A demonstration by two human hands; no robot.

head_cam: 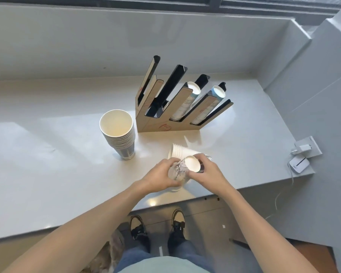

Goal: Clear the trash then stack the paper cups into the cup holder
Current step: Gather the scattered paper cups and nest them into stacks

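Your arms are bare from above the elbow down, with no sleeve, watch or ring showing on your left hand [159, 175] or right hand [209, 172]. Below the counter edge [165, 203], you wear a pale green top [161, 266], blue jeans [177, 248] and dark laced shoes [177, 220] with light soles.

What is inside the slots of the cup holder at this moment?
In the cup holder, the two right slots each hold a stack of paper cups, bottoms up. The left slots look empty, though their lower ends are hidden by the front panel.
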